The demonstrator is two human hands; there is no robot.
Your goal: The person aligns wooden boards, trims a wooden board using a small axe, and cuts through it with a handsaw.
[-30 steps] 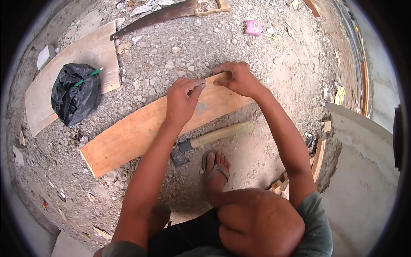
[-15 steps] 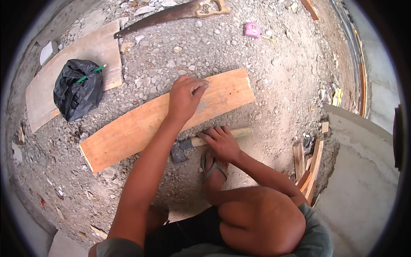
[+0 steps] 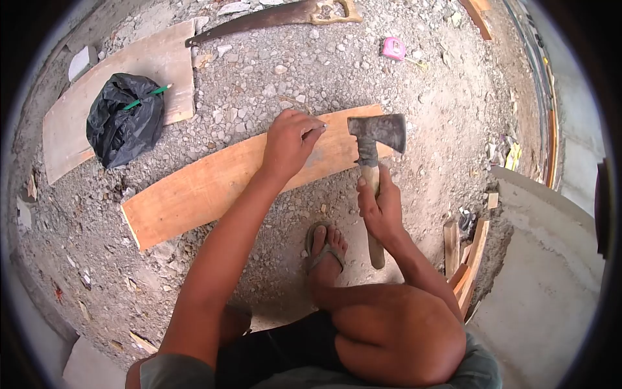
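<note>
An orange-brown plank (image 3: 201, 188) lies on the gravel in front of me. Over its middle, my left hand (image 3: 289, 144) is closed in a pinch, fingertips together; what they hold is too small to make out. To the right, my right hand (image 3: 382, 209) is wrapped round the wooden handle of a hatchet (image 3: 387, 131). The dark hatchet head is raised over the plank's right end, its blade pointing right, and the handle's lower end hangs below my hand.
A black plastic bag (image 3: 124, 123) with a green pencil (image 3: 146, 97) sits on a pale board (image 3: 175, 71). Beyond lie a handsaw (image 3: 259, 21) and a pink tape measure (image 3: 393, 48). Wood offcuts (image 3: 474, 259) lie at the right, beside a concrete slab (image 3: 544, 259).
My right hand has left the plank, gripped the hatchet that lay on the ground near my foot, and lifted it upright to the plank's right end. My left hand stays pinched over the plank.
</note>
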